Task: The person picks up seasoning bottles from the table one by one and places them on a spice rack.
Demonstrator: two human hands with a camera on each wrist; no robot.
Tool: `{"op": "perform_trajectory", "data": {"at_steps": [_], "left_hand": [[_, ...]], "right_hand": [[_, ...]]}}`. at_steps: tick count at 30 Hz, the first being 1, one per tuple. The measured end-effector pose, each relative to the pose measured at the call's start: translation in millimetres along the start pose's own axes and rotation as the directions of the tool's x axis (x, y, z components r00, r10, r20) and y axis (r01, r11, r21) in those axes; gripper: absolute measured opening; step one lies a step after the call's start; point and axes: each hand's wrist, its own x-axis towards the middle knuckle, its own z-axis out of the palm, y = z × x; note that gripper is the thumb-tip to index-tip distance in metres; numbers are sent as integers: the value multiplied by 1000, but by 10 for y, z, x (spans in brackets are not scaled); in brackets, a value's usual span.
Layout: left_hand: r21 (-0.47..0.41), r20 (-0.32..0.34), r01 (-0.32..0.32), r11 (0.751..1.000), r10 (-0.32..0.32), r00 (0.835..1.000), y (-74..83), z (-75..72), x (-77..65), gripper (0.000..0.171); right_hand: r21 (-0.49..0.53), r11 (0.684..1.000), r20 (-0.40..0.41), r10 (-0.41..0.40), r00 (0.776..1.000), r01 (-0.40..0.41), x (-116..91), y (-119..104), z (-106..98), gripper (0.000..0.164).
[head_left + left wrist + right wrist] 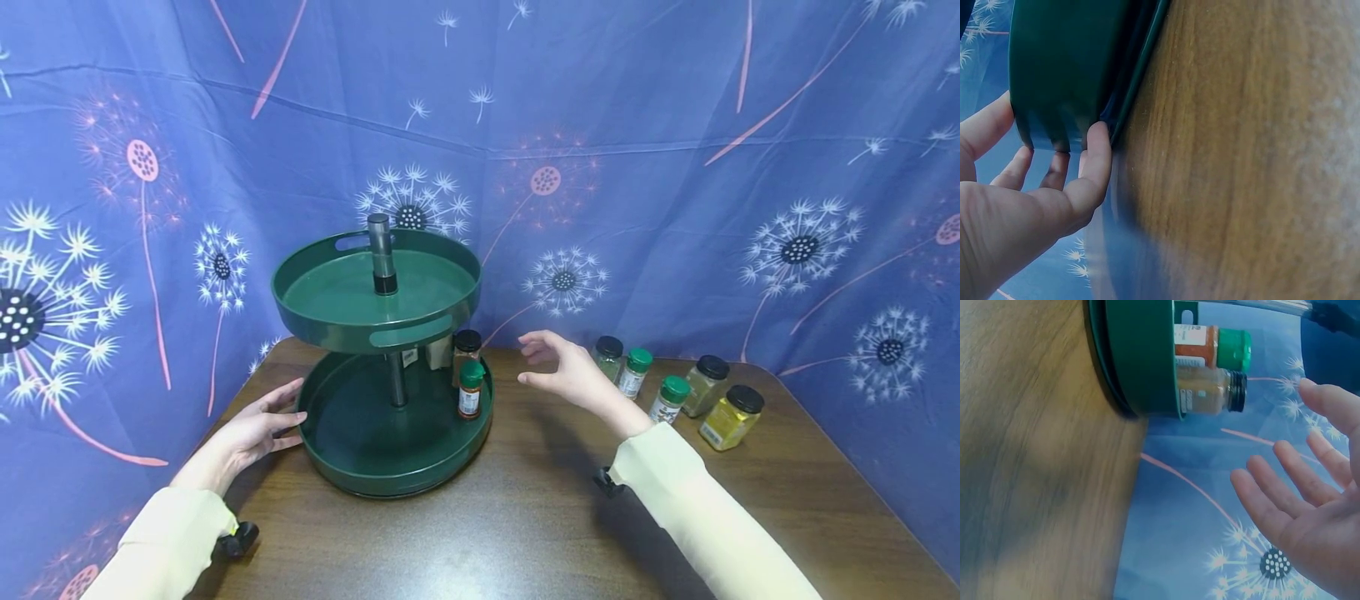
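A green two-tier round organizer (390,467) with a metal centre post stands on the wooden table. My left hand (251,435) touches the outer wall of its lower tier with spread fingertips, which the left wrist view (1035,206) shows close up. On the lower tier's right side stand a green-capped spice bottle (470,402) with red contents and a black-capped jar (465,358). To the right of the organizer my right hand (566,371) hovers with loosely bent fingers and nothing in it. In the right wrist view the hand (1310,500) is apart from both containers.
On the right of the table (540,533) stand several more spice containers: a yellow jar (729,423), a black-capped jar (705,387) and green-capped bottles (636,372). Pale packets (438,353) sit at the lower tier's back. A blue dandelion-print cloth (637,167) hangs behind.
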Motion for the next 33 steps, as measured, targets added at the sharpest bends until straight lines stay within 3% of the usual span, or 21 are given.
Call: {"op": "perform_trajectory", "data": {"at_steps": [10,18,33], "left_hand": [[-3,-10,6,1000,-6,1000,1,6,4,80],[-7,-5,5,1000,-5,1000,5,-7,10,80],[-34,19,-11,999,11,1000,-17,-29,16,80]], "right_hand": [[29,1000,-95,-3,995,6,-184,72,-220,56],[38,998,-101,53,994,-49,-345,178,-423,57],[-56,997,-173,36,984,-47,-666,335,-753,58]]}}
